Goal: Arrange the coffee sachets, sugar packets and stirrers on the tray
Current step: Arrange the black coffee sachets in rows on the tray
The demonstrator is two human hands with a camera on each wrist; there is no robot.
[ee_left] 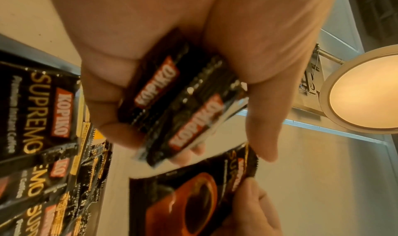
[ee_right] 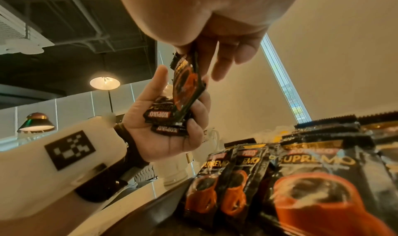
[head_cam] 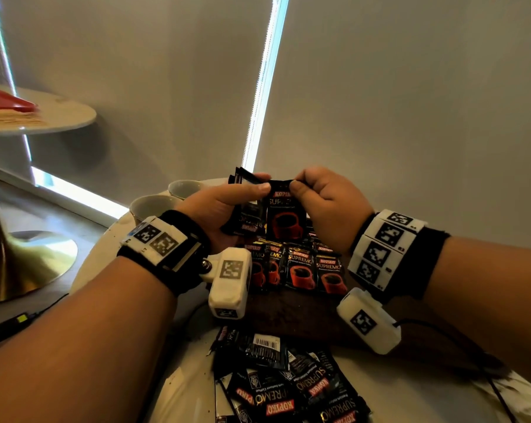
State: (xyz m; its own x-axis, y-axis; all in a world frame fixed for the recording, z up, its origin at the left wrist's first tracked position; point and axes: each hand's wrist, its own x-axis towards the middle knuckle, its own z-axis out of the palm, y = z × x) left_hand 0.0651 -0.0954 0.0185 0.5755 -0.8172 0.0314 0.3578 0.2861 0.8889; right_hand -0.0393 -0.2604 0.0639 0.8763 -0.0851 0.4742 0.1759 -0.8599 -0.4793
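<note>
Head view: left hand (head_cam: 224,206) gripping a small bundle of coffee sachets (head_cam: 246,221), right hand (head_cam: 325,206) pinching the top edge of 1 sachet (head_cam: 284,221) above the tray (head_cam: 288,319). Probably mid-step, drawing that sachet out to extend the row of sachets (head_cam: 301,270) already on the tray. Next: lower it beside the row, face up, without disturbing the others.
</note>
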